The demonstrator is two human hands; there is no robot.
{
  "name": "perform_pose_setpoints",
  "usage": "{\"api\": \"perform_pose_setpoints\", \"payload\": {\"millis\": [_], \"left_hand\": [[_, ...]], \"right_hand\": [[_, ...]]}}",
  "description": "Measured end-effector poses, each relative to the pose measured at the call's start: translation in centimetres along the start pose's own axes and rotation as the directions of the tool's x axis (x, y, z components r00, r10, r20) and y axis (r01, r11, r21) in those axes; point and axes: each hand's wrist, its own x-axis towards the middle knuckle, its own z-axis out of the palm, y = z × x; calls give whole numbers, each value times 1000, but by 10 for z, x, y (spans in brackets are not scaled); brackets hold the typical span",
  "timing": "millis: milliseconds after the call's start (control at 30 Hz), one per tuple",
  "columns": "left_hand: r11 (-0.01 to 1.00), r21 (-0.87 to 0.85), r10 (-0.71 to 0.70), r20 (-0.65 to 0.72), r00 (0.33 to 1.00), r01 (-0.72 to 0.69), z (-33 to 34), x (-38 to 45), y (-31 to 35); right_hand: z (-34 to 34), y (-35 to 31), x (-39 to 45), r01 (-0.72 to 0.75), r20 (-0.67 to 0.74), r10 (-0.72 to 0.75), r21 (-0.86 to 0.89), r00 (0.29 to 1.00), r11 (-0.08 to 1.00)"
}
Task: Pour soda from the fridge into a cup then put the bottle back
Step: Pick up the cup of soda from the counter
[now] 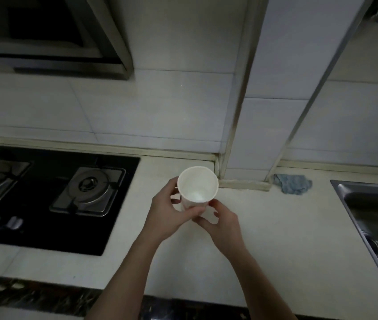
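No readable text, label, brand or number shows on anything in view.

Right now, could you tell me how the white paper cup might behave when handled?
The white paper cup looks empty, so probably very light and easily tipped. Its thin wall likely dents under a squeeze; the left hand and right hand grip its base.

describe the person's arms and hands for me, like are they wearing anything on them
Both forearms are bare as far as the picture shows; no sleeve edge comes into view. The left hand and the right hand wear no gloves. No watch, bracelet or ring shows on either wrist or on the visible fingers, though the dim light and some blur could hide something small.
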Motion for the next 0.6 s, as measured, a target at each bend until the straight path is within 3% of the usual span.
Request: {"api": "perform_pose_setpoints", "payload": {"millis": [300,467,600], "left_hand": [[994,37,-82,-309,947,98,-33,-49,6],[985,47,-121,-509,852,168,-45,-98,12],[978,19,-142,-662,735,207,-52,-148,16]], "right_hand": [[38,-19,6,118,251,-129,59,959,991],[60,-39,-11,180,427,-217,127,878,975],[83,-53,-36,206,567,-277,187,776,960]]}}
